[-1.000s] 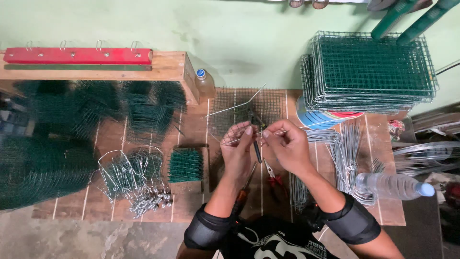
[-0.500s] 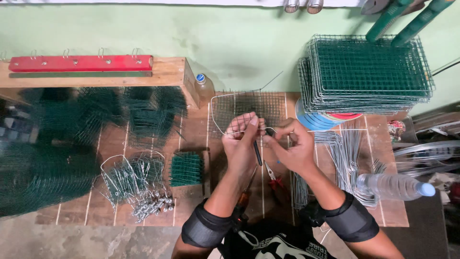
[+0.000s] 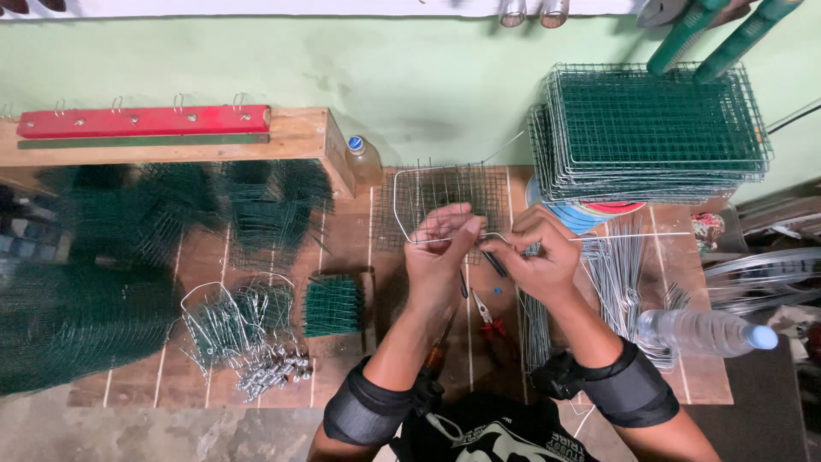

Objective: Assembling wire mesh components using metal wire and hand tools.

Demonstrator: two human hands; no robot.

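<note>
My left hand (image 3: 442, 245) pinches the bent silver wire frame (image 3: 400, 201) at its lower edge, holding it against a panel of green wire mesh (image 3: 445, 184) that lies flat on the wooden boards. My right hand (image 3: 537, 255) grips a dark-handled tool (image 3: 493, 263) and a long straight silver wire (image 3: 637, 236) that runs off to the right. Both hands meet above the middle of the boards. Red-handled pliers (image 3: 487, 315) lie below them.
A tall stack of green mesh panels (image 3: 654, 128) stands at the back right. Loose wires (image 3: 620, 274) and a plastic bottle (image 3: 705, 332) lie on the right. Folded mesh pieces (image 3: 333, 304), wire baskets (image 3: 231, 321), metal clips (image 3: 274, 372) and mesh rolls (image 3: 77, 316) fill the left. A wooden bench (image 3: 291, 137) sits behind.
The wire frame and mesh panel have come up flat and nearer to me. My hands have spread slightly apart, and the straight wire now sticks out to the right.
</note>
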